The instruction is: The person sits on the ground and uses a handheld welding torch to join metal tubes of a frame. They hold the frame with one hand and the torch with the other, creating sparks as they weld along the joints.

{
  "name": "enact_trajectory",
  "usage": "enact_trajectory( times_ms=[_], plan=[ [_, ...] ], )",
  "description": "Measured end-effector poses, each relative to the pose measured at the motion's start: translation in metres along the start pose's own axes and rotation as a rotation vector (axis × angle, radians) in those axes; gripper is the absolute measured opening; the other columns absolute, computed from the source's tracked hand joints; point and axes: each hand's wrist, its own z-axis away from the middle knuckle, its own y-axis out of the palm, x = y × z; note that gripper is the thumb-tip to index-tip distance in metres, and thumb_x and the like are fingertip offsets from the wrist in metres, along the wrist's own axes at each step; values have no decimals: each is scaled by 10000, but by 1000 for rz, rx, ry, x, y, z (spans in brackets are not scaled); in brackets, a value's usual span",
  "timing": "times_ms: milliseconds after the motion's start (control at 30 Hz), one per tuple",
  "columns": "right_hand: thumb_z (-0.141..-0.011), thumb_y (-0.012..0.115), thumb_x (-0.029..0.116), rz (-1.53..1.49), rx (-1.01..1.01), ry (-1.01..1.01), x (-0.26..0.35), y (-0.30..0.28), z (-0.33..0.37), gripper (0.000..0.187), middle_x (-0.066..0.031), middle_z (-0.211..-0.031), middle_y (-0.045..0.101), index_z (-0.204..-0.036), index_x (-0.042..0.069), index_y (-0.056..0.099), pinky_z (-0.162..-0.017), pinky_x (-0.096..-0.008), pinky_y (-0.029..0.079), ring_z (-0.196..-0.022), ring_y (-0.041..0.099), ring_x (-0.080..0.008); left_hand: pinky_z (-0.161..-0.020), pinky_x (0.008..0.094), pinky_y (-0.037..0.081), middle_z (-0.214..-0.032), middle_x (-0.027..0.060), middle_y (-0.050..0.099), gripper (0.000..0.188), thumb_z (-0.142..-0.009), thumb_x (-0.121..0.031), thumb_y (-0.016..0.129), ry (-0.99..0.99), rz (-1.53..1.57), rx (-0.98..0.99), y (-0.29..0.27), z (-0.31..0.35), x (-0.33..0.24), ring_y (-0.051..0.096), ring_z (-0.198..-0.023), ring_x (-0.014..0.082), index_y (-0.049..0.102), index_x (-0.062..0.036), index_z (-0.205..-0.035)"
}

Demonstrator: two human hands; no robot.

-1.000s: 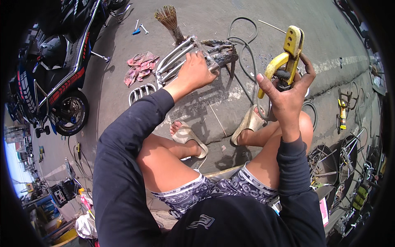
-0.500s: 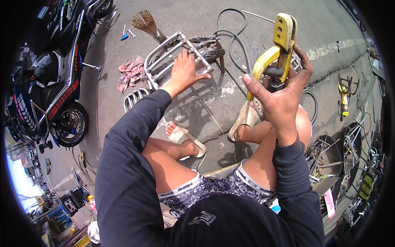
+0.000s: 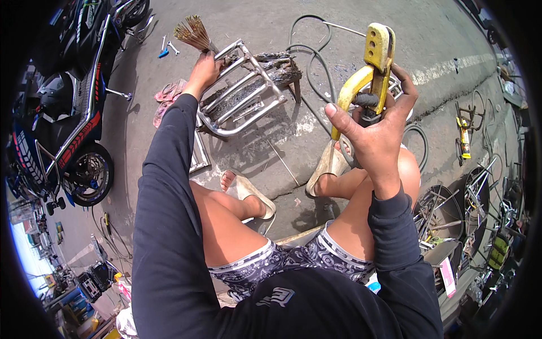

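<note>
My right hand (image 3: 378,127) is wrapped round the handle of a yellow welding electrode holder (image 3: 377,48). A thin welding rod (image 3: 343,28) sticks out to the left from its jaws. My left hand (image 3: 204,72) is closed on the far left corner of a bare metal tube frame (image 3: 245,93) with several crossbars and one curved end toward me. The frame rests tilted on a rough, crusted low stand (image 3: 285,70). Just beyond my left hand, a bundle of thin brown rods (image 3: 195,33) stands upright; its lower part is hidden.
A motorcycle (image 3: 68,124) stands at the left. Wrenches (image 3: 168,48) and a pinkish rag (image 3: 166,99) lie on the ground. A grey cable (image 3: 323,62) loops beyond the stand. Bins of metal parts (image 3: 437,212) are at the right. A loose rod (image 3: 283,163) lies near my feet.
The tube frame has been turned, its curved end now nearer me. My left hand moved from its middle to the far left corner. The right hand still holds the electrode holder.
</note>
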Motion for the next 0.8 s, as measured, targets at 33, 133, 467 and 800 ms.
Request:
enact_trajectory(
  times_ms=[33, 133, 467, 800],
  plan=[
    [-756, 982, 293, -14, 3, 14, 0, -1, 1, 1089, -183, -1188, 666, -1528, 85, 241, -784, -290, 588, -975, 716, -191, -960, 550, 513, -1149, 322, 699, 395, -1022, -316, 658, 26, 43, 41, -15, -1, -3, 647, -1144, 494, 636, 56, -1152],
    [-757, 983, 293, 20, 14, -13, 0, 0, 2, 1085, -182, -1179, 676, -1522, 82, 243, -783, -291, 585, -972, 717, -193, -854, 540, 507, -1020, 302, 709, 331, -1042, -294, 639, 61, 83, 113, -67, 12, -20, 683, -1016, 485, 632, 21, -1141],
    [-764, 983, 278, 5, 22, -47, 5, 4, 8, 1075, -155, -1106, 685, -1518, 76, 243, -790, -280, 580, -938, 706, -173, -828, 566, 492, -947, 327, 692, 348, -1011, -295, 634, 87, 134, 183, -134, 88, -74, 668, -942, 526, 600, 29, -1133],
    [-785, 974, 317, 0, 16, -89, 6, 12, 3, 1044, -173, -1143, 698, -1507, 81, 257, -880, -336, 616, -1024, 745, -228, -1033, 526, 449, -996, 225, 766, 377, -997, -308, 640, 234, -225, 71, -112, 65, -89, 729, -973, 404, 658, -89, -1303]
  ],
)
